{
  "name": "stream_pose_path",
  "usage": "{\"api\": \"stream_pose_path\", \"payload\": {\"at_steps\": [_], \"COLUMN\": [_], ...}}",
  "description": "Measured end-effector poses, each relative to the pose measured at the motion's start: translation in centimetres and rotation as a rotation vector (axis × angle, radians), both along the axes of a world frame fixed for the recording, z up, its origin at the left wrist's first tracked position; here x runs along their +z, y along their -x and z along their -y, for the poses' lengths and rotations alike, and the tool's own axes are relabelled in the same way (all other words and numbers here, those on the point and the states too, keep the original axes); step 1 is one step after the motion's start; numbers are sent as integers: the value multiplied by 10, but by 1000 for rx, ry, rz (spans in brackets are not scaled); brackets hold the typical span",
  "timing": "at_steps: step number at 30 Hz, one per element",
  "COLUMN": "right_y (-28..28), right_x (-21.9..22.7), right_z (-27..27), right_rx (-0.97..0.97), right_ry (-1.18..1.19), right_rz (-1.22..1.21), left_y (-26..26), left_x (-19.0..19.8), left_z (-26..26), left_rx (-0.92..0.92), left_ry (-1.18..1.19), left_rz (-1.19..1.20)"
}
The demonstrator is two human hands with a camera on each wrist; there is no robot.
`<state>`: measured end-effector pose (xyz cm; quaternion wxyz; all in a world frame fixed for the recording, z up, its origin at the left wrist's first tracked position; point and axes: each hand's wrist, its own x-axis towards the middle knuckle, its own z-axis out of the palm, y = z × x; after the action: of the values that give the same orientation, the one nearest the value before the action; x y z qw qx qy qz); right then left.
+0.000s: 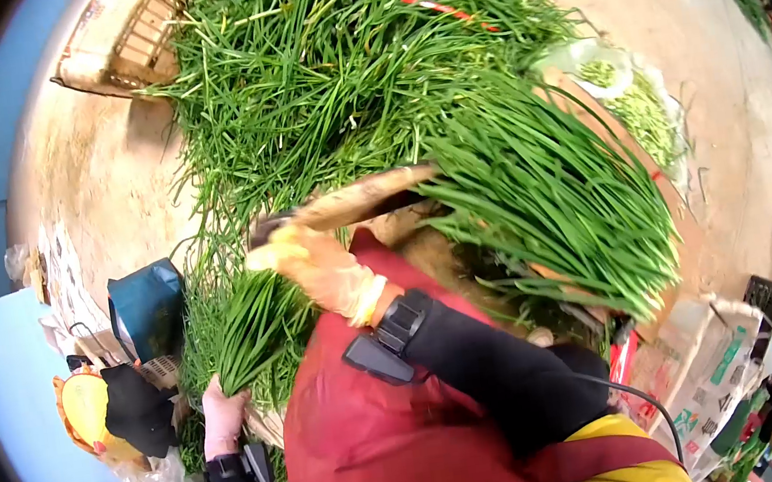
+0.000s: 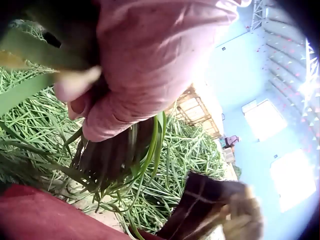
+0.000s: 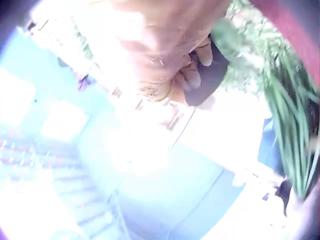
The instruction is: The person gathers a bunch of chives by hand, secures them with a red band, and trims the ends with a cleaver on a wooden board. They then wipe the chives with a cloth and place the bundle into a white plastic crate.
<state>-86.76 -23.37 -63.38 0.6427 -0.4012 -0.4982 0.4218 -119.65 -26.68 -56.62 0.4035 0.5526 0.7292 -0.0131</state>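
At the lower left in the head view, my pink-gloved left hand [image 1: 224, 420] grips a bunch of long green chive-like leaves [image 1: 257, 329]. The left wrist view shows that glove [image 2: 145, 65] close up, with leaf ends hanging below it. My right hand [image 1: 322, 273], in a pale glove, is blurred in front of my red apron [image 1: 375, 387]. Its fingers are loosely bent beside the dark end of a curved wooden bar [image 1: 361, 198], with no leaves visible in them. In the right wrist view the fingertips [image 3: 192, 77] overlap that dark end.
A large heap of the leaves [image 1: 318, 76] spreads ahead. A neat pile of leaves [image 1: 553, 191] lies across the bar's right end. Beyond it sits a bag of pale trimmings [image 1: 646, 118]. A crate [image 1: 140, 40] stands back left, a teal bag [image 1: 149, 309] nearer.
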Motion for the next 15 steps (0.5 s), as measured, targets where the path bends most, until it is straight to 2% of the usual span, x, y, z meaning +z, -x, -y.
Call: {"api": "stream_pose_path", "payload": {"at_steps": [1,2,3,4,5,6,7,8,9,11,13,15], "right_y": [-8,-15,-19,-21,-17,-23,-46,-49,-57,-80,-111,-137], "right_x": [51,99,164,209,240,277,320,347,370,415,449,476], "right_z": [7,9,22,33,36,44,70,91,114,159,215,281], "right_rx": [-44,124,170,103,91,31,224,197,151,84,-13,-135], "right_ry": [-82,-42,-156,-348,-303,-472,-432,-482,-508,-554,-586,-600], "right_rz": [33,-236,-282,-210,-157,-62,36,45,50,101,159,199], "left_y": [-12,3,28,35,34,33,32,33,38,50,46,48], "left_x": [13,8,18,22,36,54,72,87,97,107,135,146], "left_z": [6,10,18,11,10,10,11,12,12,9,11,5], "left_rx": [-12,-117,-174,-211,-249,-279,-302,-328,-331,-410,-429,-504], "left_ry": [-49,-128,-137,-144,-155,-162,-148,-128,-108,-170,-155,-158], "left_rz": [109,100,87,63,62,56,11,-33,38,33,22,-13]}}
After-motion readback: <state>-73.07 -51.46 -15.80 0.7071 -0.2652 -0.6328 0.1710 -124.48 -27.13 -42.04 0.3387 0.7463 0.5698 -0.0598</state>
